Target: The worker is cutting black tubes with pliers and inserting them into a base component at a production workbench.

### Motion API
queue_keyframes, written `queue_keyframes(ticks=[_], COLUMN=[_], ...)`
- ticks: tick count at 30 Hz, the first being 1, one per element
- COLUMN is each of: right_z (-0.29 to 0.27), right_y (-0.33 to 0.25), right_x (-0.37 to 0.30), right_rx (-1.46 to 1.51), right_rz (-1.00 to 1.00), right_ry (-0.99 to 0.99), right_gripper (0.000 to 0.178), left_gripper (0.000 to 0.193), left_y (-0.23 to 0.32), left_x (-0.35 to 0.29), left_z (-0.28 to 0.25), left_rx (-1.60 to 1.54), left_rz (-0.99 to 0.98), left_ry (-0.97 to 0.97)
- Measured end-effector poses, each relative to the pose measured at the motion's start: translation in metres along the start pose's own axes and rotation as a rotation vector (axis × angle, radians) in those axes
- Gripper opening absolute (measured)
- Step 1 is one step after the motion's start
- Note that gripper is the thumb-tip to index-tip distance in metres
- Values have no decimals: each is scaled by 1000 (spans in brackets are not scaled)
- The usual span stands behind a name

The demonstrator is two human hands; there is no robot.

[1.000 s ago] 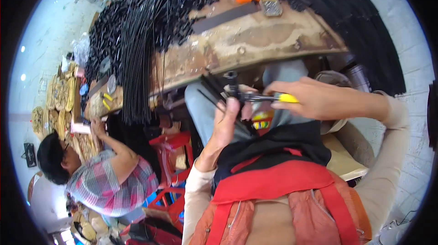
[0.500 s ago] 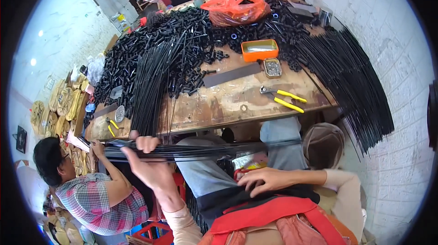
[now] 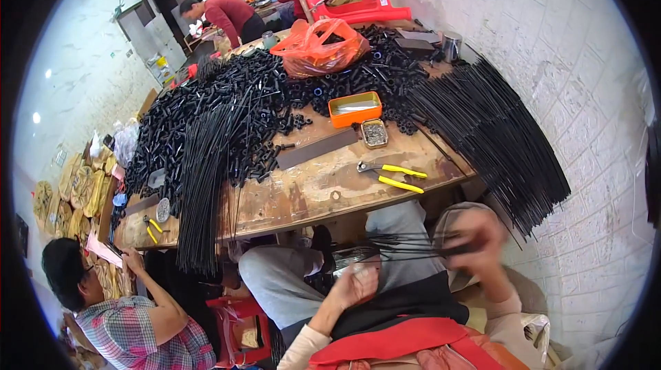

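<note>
A bundle of thin black rods (image 3: 406, 247) lies crosswise above my lap. My right hand (image 3: 475, 238), smeared by motion, is closed round its right end. At the bundle's left ends my left hand (image 3: 353, 284) is raised, palm partly showing and fingers loosely bent apart, with nothing seen in it. Whether it touches the rod ends is unclear. On the wooden table (image 3: 317, 198) before me lie yellow-handled pincers (image 3: 391, 176), an orange box (image 3: 354, 108) and a small dish of metal bits (image 3: 374, 134).
Many black tubular parts (image 3: 206, 94) are heaped at the back under an orange plastic bag (image 3: 320, 46). Rod bundles overhang the table at left (image 3: 200, 191) and right (image 3: 502, 143). A person in a checked shirt (image 3: 141, 325) sits at my left; others work behind.
The rod bundle has moved right, away from the person at left, and is now in my right hand. My left hand has let go and come in toward my lap. The view has shifted.
</note>
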State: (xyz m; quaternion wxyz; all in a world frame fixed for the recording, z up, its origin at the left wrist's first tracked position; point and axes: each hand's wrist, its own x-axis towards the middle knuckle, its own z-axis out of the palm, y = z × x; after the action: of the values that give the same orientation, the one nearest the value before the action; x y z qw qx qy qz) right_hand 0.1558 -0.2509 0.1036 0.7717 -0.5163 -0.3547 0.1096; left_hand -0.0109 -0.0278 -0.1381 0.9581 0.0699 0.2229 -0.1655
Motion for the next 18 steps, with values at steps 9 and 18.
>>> queue_keyframes(ticks=[9,18], right_z=[68,60], right_y=[71,81], right_x=[16,44], right_rx=[243,232], right_rz=[596,559], right_ry=[-423,-446], right_gripper=[19,20], left_gripper=[34,16], left_y=[10,18], left_x=[-68,-73], left_z=[172,192], left_rx=[898,1015], left_rz=[813,994], left_ry=[204,284])
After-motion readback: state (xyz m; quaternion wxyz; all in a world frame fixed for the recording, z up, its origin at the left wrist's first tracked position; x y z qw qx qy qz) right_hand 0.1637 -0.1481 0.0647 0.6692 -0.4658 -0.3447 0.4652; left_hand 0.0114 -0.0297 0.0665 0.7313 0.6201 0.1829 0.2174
